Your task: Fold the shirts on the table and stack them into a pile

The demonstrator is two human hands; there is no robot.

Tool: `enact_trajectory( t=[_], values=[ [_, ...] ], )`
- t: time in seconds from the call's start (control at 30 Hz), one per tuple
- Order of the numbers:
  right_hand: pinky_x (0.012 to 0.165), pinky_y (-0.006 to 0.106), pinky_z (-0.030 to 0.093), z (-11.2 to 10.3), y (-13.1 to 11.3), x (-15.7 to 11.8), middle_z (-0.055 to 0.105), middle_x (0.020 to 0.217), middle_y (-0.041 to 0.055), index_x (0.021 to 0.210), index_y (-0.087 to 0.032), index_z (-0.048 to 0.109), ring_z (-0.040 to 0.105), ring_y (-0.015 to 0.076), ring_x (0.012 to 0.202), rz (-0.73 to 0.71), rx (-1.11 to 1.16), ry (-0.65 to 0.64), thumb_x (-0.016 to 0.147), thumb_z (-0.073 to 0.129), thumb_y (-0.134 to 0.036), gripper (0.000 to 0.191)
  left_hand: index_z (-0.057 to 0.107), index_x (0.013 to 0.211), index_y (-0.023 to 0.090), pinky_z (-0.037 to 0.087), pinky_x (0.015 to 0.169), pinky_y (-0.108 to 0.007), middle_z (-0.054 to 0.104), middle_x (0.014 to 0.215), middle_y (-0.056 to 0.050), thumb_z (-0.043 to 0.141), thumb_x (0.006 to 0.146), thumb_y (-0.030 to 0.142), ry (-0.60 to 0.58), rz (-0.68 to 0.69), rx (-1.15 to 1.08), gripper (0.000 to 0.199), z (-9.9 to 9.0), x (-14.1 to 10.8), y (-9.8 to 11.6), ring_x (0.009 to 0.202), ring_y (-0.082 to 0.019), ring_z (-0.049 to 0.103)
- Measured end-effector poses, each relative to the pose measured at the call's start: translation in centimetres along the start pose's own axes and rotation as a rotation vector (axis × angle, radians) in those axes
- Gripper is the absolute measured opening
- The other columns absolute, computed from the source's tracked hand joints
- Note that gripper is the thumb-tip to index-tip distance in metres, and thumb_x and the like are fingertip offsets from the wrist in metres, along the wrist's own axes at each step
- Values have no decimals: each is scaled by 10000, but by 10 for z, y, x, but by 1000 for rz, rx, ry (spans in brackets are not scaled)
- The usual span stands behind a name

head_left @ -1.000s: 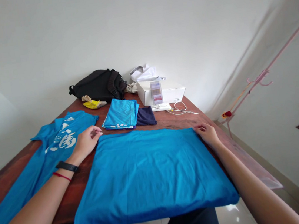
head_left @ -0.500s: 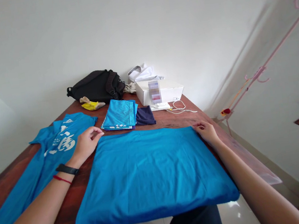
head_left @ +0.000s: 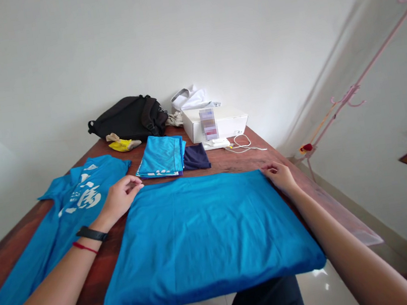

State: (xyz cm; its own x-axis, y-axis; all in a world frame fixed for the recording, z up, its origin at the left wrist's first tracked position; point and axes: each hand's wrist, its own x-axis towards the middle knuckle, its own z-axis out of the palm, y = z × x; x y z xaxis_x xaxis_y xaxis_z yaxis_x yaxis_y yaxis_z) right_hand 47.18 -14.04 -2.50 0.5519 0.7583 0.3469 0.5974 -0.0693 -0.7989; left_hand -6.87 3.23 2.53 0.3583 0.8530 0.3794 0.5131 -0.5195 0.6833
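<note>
Blue cloth (head_left: 208,233) lies spread at the near edge of a wooden table (head_left: 235,162), overhanging it, with a folded stack (head_left: 160,156) just beyond. The right hand (head_left: 279,177) pinches the far right corner; the left hand (head_left: 119,200) curls its fingers at the far left corner, though whether they grip it cannot be told.

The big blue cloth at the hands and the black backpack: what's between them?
In the head view, a folded blue stack lies between the blue cloth and the black backpack, with a small yellow item nearer the backpack.
</note>
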Motion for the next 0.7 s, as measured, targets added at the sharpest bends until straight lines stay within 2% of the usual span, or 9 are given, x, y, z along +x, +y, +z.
enact_trajectory(
  t=[0.17,0.7],
  values=[
    [544,307,435,1,2,1,700,653,57,769,-192,707,592,202,577,0,-7,2,701,732,-589,403,661,944,212,561,798,-358,741,984,-67,649,860,570,-15,24,23,368,3,1,-10,840,-244,708],
    [562,311,437,0,4,0,710,690,63,798,-187,711,606,208,601,2,-2,-20,722,736,-570,392,676,992,216,553,804,-353,749,1046,-76,642,886,561,-40,49,38,363,5,1,-17,856,-245,710]
  ],
)
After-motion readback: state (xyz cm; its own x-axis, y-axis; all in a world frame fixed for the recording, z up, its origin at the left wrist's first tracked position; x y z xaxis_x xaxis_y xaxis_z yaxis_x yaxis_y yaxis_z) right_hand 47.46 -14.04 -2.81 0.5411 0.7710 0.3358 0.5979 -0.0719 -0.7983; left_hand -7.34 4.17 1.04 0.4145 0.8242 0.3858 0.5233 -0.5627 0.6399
